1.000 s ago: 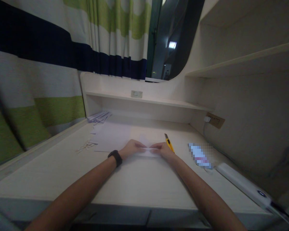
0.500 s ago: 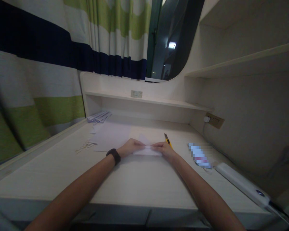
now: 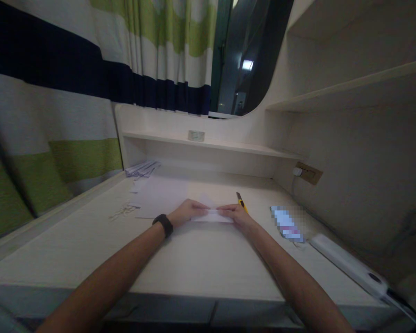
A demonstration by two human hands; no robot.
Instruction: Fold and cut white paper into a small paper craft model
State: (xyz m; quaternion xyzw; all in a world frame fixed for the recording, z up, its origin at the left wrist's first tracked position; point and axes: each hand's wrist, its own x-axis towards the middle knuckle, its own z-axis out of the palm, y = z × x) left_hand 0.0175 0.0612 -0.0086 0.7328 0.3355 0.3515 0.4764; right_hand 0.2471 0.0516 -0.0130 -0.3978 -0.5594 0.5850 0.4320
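A small folded piece of white paper (image 3: 213, 216) lies on the pale desk (image 3: 194, 259) in front of me. My left hand (image 3: 186, 212), with a black band on its wrist, pinches the paper's left end. My right hand (image 3: 236, 214) pinches its right end. The fingertips of both hands nearly meet over the fold. A yellow utility knife (image 3: 241, 202) lies just behind my right hand, partly hidden by it.
A larger white sheet (image 3: 162, 194) and paper scraps (image 3: 123, 212) lie left of my hands. Printed papers (image 3: 142, 169) sit at the back left. A blurred packet (image 3: 287, 224) and a white power strip (image 3: 346, 266) lie to the right. A striped curtain (image 3: 55, 115) hangs left.
Both hands with the paper have shifted very slightly away from me. Otherwise nothing has visibly changed.
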